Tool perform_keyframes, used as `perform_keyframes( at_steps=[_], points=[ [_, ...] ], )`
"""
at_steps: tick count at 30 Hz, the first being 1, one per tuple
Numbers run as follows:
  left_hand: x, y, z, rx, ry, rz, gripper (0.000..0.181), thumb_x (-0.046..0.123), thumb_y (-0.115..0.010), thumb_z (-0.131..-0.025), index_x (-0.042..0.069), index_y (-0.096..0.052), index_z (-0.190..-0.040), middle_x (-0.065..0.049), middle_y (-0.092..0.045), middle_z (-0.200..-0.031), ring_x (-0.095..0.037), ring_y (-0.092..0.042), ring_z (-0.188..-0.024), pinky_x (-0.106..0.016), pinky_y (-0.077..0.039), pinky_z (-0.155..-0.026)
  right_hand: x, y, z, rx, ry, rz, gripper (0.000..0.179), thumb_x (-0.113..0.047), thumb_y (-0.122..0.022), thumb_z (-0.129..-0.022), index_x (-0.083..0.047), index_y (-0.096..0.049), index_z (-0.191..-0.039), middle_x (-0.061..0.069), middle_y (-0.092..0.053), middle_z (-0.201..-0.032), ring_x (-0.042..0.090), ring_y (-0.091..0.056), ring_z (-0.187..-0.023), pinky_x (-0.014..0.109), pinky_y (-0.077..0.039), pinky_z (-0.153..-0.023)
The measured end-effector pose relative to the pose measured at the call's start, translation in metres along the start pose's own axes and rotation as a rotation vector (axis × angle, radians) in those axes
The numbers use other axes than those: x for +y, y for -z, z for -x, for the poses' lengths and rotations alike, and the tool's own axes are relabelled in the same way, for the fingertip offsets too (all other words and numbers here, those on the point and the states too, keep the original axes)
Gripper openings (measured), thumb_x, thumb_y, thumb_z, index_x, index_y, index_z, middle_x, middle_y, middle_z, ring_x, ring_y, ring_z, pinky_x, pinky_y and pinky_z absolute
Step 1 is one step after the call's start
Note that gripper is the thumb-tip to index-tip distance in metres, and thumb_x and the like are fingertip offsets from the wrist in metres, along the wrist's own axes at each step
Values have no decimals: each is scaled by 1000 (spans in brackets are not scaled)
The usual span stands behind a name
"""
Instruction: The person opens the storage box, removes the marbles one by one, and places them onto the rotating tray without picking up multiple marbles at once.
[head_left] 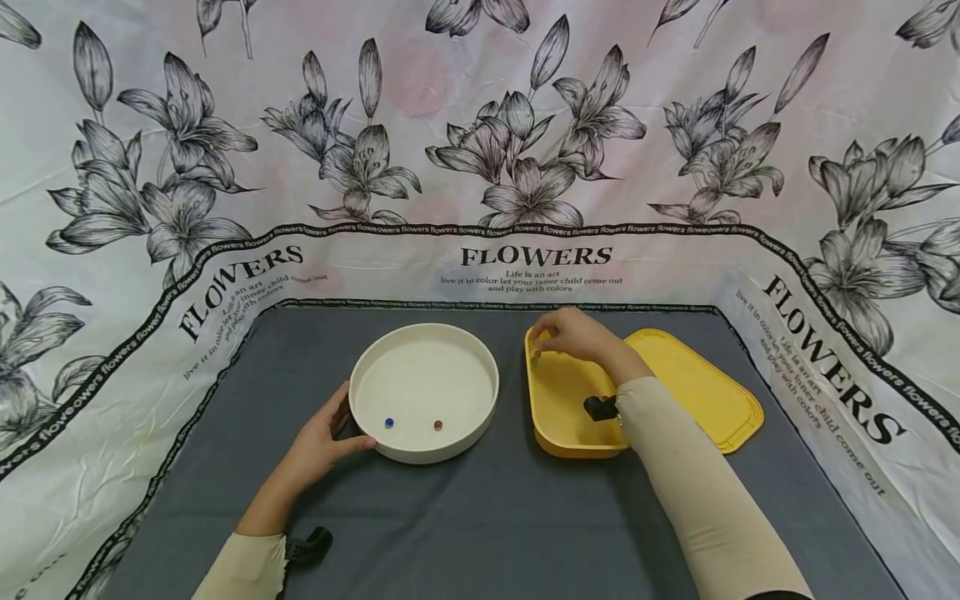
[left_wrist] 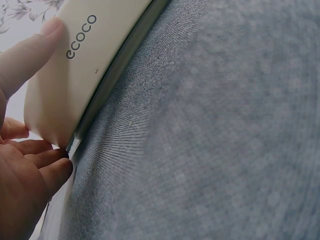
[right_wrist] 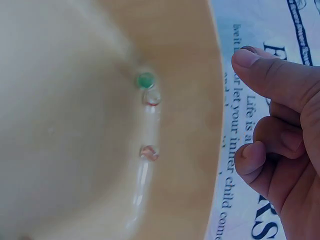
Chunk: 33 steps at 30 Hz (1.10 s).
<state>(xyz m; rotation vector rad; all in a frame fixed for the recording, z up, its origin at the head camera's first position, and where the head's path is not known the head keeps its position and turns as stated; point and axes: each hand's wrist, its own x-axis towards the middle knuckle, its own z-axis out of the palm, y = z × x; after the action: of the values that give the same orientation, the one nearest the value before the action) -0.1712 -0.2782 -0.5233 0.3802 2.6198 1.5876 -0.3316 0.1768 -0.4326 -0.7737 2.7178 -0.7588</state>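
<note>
A round white tray (head_left: 420,367) stands left of centre, with a blue marble (head_left: 389,423) and a brown marble (head_left: 438,426) inside near its front. My left hand (head_left: 318,446) holds its left side, thumb against the outer wall (left_wrist: 82,70) and fingers curled at the lower edge. Over the far left corner of a yellow box (head_left: 570,400), my right hand (head_left: 577,337) reaches down. In the right wrist view a green marble (right_wrist: 145,80), a clear one (right_wrist: 152,97) and a reddish one (right_wrist: 149,153) lie along the box's edge. Whether the right fingertips pinch anything is hidden.
A yellow lid (head_left: 697,387) lies flat to the right of the box, partly behind the right forearm. Dark grey cloth (head_left: 450,525) covers the table, bordered by white flower-printed cloth (head_left: 405,267). A narrow gap separates tray and box.
</note>
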Motion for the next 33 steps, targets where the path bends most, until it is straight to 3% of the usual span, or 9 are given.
perform_keyframes(
  at_steps=[3, 11, 18, 23, 33],
  points=[
    [0, -1, 0, -2, -1, -1, 117, 35, -88, -81, 11, -11, -166, -14, -17, -171, -36, -25, -155, -48, -30, -122, -9, 1, 0, -4, -5, -10, 16, -17, -72, -98, -18, -77, -113, 1, -74, -107, 32, -69, -91, 36, -59, -74],
    [1, -1, 0, -1, 2, -4, 117, 35, -88, -81, 10, -11, -166, -14, -17, -171, -36, -25, -155, -48, -30, -122, -37, 0, -6, -18, 40, 8, 16, -21, -72, -98, -22, -77, -114, -2, -73, -111, 19, -65, -98, 39, -58, -83],
    [0, -1, -1, -1, -14, -2, 116, 33, -88, -82, 9, -11, -166, -16, -18, -170, -38, -24, -155, -52, -29, -122, -57, -5, -14, -46, 76, 10, 17, -21, -72, -99, -24, -76, -115, -4, -73, -111, 22, -68, -95, 36, -60, -76],
    [-1, 0, 0, 0, -2, -14, 118, 34, -88, -82, 8, -9, -166, -17, -17, -170, -39, -24, -154, -53, -29, -122, -71, -10, -21, -50, 110, 9, 19, -19, -73, -97, -19, -77, -116, -4, -73, -116, 16, -68, -101, 36, -61, -85],
    [0, -1, 0, 2, 18, -20, 120, 38, -88, -81, 10, -9, -166, -14, -16, -171, -36, -24, -155, -50, -30, -122, -88, -24, -40, -79, 149, 22, 20, -19, -73, -97, -22, -77, -116, -5, -74, -111, 14, -65, -90, 32, -60, -79]
  ],
)
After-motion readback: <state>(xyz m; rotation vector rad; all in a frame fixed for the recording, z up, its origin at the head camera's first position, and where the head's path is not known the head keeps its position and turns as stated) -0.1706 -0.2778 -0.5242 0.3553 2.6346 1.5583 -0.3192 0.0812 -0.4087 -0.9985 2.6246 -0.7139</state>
